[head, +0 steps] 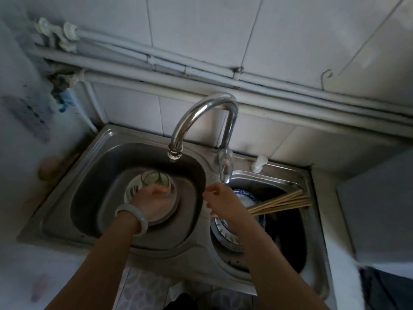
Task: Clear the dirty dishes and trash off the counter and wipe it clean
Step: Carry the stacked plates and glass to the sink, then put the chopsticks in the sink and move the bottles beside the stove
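My left hand (152,199), with a pale bangle on the wrist, grips a clear glass (154,178) over a white bowl (173,203) in the left basin of the steel sink (107,139). My right hand (220,198) hovers over the right basin, fingers pinched on a thin pale stick-like thing that I cannot make out. Below it lie blue-and-white plates (244,195) and a bunch of wooden chopsticks (281,201) leaning on the basin's right rim.
A curved chrome faucet (201,115) arches over the left basin, with its lever (225,166) between the basins. A soap pump (259,162) stands behind the right basin. White pipes run along the tiled wall. White counter lies left and right.
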Demonstrator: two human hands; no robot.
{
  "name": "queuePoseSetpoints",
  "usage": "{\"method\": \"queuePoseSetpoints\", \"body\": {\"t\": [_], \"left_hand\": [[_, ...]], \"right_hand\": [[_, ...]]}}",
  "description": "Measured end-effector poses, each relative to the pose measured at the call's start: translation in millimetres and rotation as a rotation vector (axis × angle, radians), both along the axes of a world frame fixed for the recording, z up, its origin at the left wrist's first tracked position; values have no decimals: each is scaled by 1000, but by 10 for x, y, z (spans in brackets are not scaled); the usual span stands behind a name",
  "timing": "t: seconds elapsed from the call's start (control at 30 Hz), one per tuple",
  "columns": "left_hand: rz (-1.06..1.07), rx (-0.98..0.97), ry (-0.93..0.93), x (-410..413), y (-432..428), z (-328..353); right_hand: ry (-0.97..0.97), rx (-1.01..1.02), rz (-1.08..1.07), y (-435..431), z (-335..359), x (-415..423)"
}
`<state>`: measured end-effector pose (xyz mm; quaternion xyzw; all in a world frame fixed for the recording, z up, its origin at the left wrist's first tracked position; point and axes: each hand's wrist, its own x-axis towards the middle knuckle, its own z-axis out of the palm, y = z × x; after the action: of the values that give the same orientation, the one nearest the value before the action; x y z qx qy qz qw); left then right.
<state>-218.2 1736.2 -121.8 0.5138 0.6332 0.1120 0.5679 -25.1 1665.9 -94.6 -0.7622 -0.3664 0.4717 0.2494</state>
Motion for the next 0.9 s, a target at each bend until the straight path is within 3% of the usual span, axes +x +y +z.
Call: {"method": "queuePoseSetpoints", "body": {"t": [0.2,0.47,0.9], "left_hand": [[-5,-11,-126,407,-163,186],[-68,1,-153,994,-739,344],[-329,-25,-189,2344,-2389,532]], "right_hand": [[-36,53,-62,-312,120,250],[-47,76,-159,-1004,268,787],[-44,132,-394,-2954,463,1922]]}}
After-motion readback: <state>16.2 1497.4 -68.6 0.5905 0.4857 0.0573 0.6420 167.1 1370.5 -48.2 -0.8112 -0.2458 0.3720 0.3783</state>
